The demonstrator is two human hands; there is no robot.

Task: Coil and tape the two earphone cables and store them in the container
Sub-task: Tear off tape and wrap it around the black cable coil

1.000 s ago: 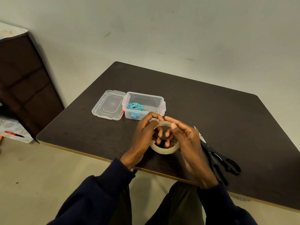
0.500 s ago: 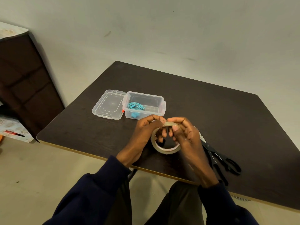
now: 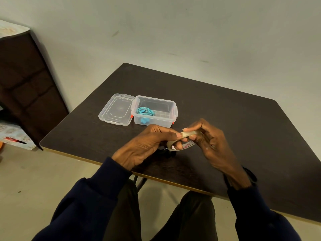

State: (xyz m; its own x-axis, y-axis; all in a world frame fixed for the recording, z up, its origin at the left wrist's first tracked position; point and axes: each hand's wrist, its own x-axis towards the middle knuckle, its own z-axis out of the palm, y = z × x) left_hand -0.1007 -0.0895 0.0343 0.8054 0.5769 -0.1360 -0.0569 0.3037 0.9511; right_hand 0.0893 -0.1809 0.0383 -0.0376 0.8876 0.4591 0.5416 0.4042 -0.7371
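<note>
Both hands are holding the tape (image 3: 188, 133) just above the near middle of the surface (image 3: 225, 110). The left hand (image 3: 147, 145) is gripping the roll, its thumb lying along the outer band and its fingers curling up through the hole. The right hand (image 3: 215, 146) is pinching the band's right end between thumb and forefinger. The roll is sitting tilted, nearly edge-on to the camera, its red-printed core facing the person and its hole pointing roughly toward them.

Past the hands, the container (image 3: 156, 100) is standing open-topped, its long axis running left to right across the surface. A coiled teal cable (image 3: 145, 111) is lying flat in its left half. The lid (image 3: 118, 108) is resting flat, touching the container's left side. A small dark item (image 3: 166, 152) is peeking out under the tape, too hidden to identify. A scissors (image 3: 251, 175) handle is showing behind the right wrist.
</note>
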